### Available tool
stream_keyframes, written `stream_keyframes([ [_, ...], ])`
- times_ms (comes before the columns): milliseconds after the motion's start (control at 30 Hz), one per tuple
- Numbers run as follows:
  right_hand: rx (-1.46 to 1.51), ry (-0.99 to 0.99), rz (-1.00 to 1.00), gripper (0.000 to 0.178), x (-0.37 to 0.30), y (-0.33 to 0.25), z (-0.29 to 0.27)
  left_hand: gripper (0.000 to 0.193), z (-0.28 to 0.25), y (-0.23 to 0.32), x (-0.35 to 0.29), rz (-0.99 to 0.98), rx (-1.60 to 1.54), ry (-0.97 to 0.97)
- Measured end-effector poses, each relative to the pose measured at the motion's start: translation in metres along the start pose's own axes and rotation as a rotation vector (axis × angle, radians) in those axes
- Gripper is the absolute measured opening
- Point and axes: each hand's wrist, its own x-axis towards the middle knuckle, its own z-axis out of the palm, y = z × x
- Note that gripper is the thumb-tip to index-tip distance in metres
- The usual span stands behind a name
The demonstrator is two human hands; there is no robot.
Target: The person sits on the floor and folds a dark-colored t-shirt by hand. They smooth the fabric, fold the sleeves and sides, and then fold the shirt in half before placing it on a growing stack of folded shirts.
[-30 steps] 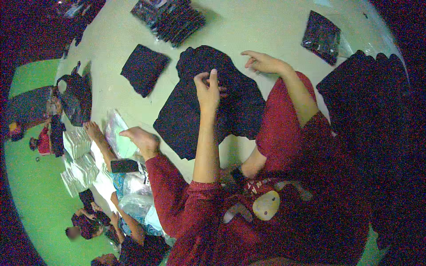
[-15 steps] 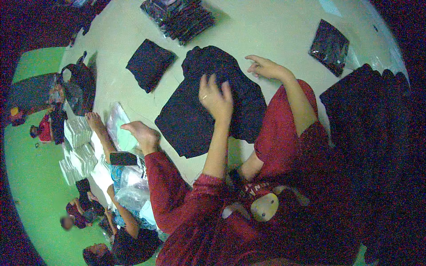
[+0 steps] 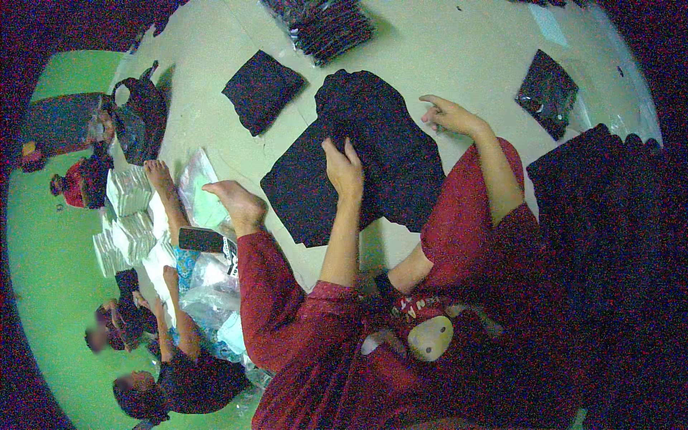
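A black garment (image 3: 301, 190), seemingly of cloth and rumpled at its far end, lies spread on the pale floor between my legs. My left hand (image 3: 345, 170) rests on or just over its middle, thumb apart from the fingers, with no cloth seen gripped. Just off the garment's right side, my right hand (image 3: 453, 116) hovers above the floor near my knee. Its index finger points left, the other fingers are loosely bent, and it holds nothing. Beyond the garment to the left sits a folded black garment (image 3: 262, 92).
Bagged black garments form a stack (image 3: 330, 32) at the far side. One bagged black packet (image 3: 547, 93) lies far right, above a large dark cloth pile (image 3: 595, 193). Leftward are a phone (image 3: 201, 239), clear plastic bags (image 3: 215, 287), white stacks (image 3: 129, 192) and several seated people.
My left hand has drawn slightly nearer me over the garment, its fingers closer together. My right hand keeps its pose. The whole view has shifted a little.
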Motion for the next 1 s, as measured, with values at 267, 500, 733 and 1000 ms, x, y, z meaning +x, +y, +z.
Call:
stream_keyframes([
  [267, -0.282, -0.019, -0.162, 0.047, -0.011, -0.011, 0.010, 0.028, -0.122, 0.036, 0.172, 0.572, 0.058, -0.230],
  [500, -0.210, -0.111, -0.006, 0.046, -0.016, -0.022, 0.023, 0.058, -0.123, -0.063, 0.340, 0.447, 0.588, -0.176],
  [733, -0.261, -0.155, 0.021, 0.044, -0.017, -0.021, 0.030, 0.068, 0.001, -0.127, 0.252, 0.236, 0.713, -0.158],
  [1000, -0.332, -0.153, -0.006, 0.044, -0.015, -0.017, 0.028, 0.059, -0.023, -0.080, 0.211, 0.434, 0.397, -0.091],
])
